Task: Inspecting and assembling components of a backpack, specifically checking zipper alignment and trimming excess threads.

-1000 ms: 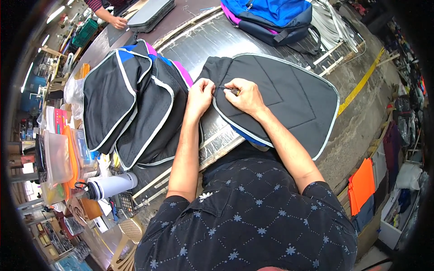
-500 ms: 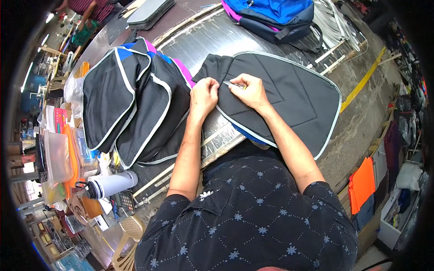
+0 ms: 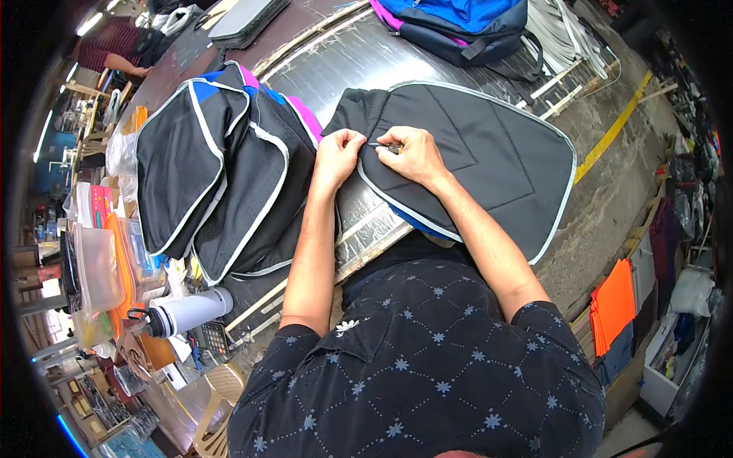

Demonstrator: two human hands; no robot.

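A black padded bag panel (image 3: 489, 145) with pale grey edge binding and stitched lines lies across the metal table in front of me. My left hand (image 3: 337, 159) is closed, thumb and finger pinching the panel's fabric near its narrow left end. In my right hand (image 3: 414, 158) is a small pointed metal tool (image 3: 395, 147) with a dark and yellow handle; the fingers cover most of it. Its tip points at the left fingertips. Any thread between them is too fine to see. Left of my hands sit more black bag pieces (image 3: 237, 183) with grey binding, blue and magenta parts.
A blue and black backpack (image 3: 466, 46) lies at the table's far side. Grey flat pieces (image 3: 248, 23) are stacked at the far left. A bottle (image 3: 191, 311) and a calculator (image 3: 212, 336) are at the near left. Another person (image 3: 114, 46) is at the upper left.
My left hand has shifted slightly left, and the tool in my right hand has come closer to its fingertips. The other person at the upper left has moved; the green basket there no longer shows.
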